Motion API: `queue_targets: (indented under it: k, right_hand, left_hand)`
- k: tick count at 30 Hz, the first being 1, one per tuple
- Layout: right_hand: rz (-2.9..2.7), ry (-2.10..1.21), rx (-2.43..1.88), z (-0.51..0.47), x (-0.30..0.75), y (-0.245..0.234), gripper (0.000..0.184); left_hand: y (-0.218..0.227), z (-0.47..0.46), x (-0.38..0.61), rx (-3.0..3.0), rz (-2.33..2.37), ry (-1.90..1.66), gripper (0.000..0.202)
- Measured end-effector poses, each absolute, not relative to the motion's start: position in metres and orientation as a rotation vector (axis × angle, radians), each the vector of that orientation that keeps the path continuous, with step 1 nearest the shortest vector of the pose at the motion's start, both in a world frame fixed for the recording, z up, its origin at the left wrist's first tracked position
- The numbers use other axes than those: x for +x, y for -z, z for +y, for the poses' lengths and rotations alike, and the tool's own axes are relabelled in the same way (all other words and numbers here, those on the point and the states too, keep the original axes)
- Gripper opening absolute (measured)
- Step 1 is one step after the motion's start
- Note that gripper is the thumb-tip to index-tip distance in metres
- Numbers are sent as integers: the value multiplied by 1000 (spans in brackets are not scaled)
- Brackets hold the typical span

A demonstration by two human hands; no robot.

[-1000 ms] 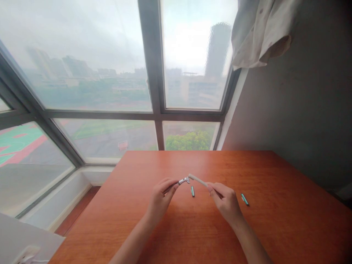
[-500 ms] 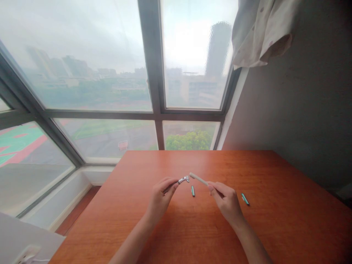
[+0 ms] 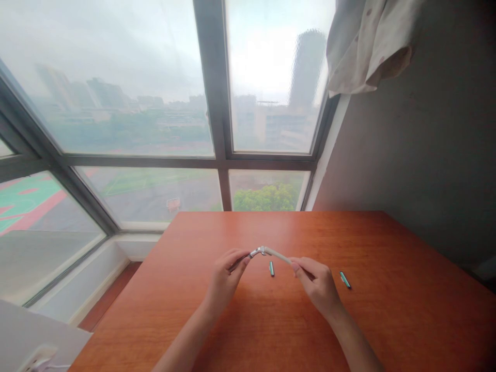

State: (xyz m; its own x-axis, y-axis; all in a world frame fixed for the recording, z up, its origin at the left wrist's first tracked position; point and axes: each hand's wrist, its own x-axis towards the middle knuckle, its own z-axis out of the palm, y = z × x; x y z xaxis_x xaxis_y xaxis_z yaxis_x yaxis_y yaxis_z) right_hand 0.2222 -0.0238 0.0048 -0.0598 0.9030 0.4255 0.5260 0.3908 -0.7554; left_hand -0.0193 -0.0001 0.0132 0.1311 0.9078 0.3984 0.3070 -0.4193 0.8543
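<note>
the slim pale-grey stick (image 3: 279,255) is now meeting the forked end of the silver metal razor handle (image 3: 258,251) in the view. half a second ago a small gap was showing between the two tips; now none is showing. whether they are truly touching or only overlapping, i cannot tell. if they are touching, the two tools are probably bearing on each other, and a steady hold on both sides is mattering most.

the left hand (image 3: 228,269) is pinching the handle between thumb and fingers, and the right hand (image 3: 316,280) is pinching the stick likewise. both tools are hanging in the air above the glossy reddish-brown wooden table (image 3: 201,231), sloping up towards each other.

on the table, a small teal-and-black oblong cartridge (image 3: 272,268) is lying between the hands, near the tips; a matching teal-and-black cartridge (image 3: 345,279) is lying to the right of the right hand. neither hand is touching them.

no brand, label or writing is showing legibly on the tools or cartridges; they are appearing too small.
</note>
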Motion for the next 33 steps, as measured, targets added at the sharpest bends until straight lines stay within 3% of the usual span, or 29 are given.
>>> queue_targets:
  k: [33]
  right_hand:
    - [-1797, -429, -1260, -24, 222, -7, 34]
  left_hand:
    - [-12, 2, -19, 1838, 1189, -1295, 22]
